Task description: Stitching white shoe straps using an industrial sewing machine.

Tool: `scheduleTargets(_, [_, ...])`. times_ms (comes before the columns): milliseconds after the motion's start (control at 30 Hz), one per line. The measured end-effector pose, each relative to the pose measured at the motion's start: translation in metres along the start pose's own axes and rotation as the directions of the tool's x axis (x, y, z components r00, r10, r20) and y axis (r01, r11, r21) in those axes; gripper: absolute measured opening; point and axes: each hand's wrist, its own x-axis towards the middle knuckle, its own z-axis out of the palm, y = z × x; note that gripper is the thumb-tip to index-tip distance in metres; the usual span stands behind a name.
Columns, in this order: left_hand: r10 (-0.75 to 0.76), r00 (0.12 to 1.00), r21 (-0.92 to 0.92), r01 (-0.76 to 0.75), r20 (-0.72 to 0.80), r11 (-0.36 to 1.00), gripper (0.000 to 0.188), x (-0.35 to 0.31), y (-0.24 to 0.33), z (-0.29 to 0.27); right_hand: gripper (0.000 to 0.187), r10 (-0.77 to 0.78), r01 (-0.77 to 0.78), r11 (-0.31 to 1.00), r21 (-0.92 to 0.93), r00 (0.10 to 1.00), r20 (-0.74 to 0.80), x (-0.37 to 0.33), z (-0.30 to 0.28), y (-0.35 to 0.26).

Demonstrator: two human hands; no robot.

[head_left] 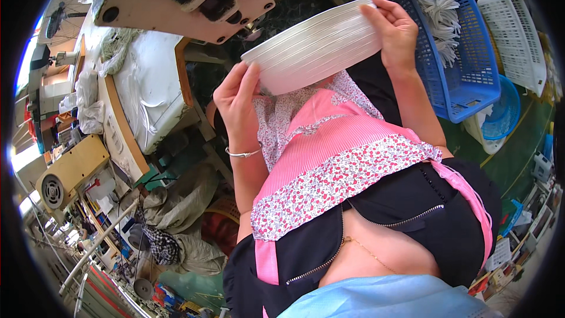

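A wide stack of thin white strips (318, 50), lying layer on layer, spans the space between my hands and bows slightly. My left hand (238, 94) pinches its left end between thumb and fingers. At the other end, my right hand (391, 30) grips the upper right corner, thumb against the layers and fingers behind. The stack is above the lap of my pink flowered apron (329, 165). Just beyond its left end is the pale head of a machine (235, 15), with a metal part pointing down.
At the right, a blue plastic crate (475, 76) holds bundled white strips (438, 12). Next to it are a white basket (518, 35) and a blue round basin (511, 109). A worktable (132, 91) with loose white strips stands at the left, near a yellowish machine (73, 171).
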Motion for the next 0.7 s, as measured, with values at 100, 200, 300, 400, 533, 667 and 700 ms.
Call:
scheduleTargets(100, [0.077,0.995,0.069,-0.081,0.066,0.994,0.015,0.012,0.006,0.021,0.029,-0.028,0.028,1.0,0.006,0.999,-0.044,0.007,-0.017,-0.003])
scheduleTargets(200, [0.119,0.992,0.158,-0.124,0.041,0.98,0.015,0.017,0.012,0.032,0.029,-0.043,0.043,0.999,0.001,0.996,-0.075,0.01,-0.021,-0.004])
scheduleTargets(300, [0.15,0.988,0.197,-0.143,-0.024,0.97,0.016,0.017,0.018,0.04,0.029,-0.02,0.025,0.998,0.062,0.996,-0.089,0.012,-0.018,-0.001])
scheduleTargets(400, [0.181,0.981,0.218,-0.162,-0.069,0.962,0.017,0.017,0.019,0.041,0.029,0.006,0.0,0.998,0.067,0.996,-0.092,0.016,-0.016,0.001])
scheduleTargets(533, [0.222,0.97,0.253,-0.192,-0.096,0.948,0.017,0.018,0.016,0.041,0.03,0.01,-0.003,0.997,0.08,0.996,-0.085,0.018,-0.014,0.002])
scheduleTargets(667, [0.279,0.953,0.263,-0.241,-0.117,0.934,0.014,0.019,0.014,0.044,0.033,0.092,-0.084,0.987,0.137,0.994,-0.052,0.016,-0.014,-0.002])
scheduleTargets(700, [0.264,0.957,0.264,-0.225,-0.124,0.938,0.014,0.019,0.017,0.045,0.033,0.093,-0.085,0.987,0.137,0.994,-0.056,0.017,-0.017,-0.002])
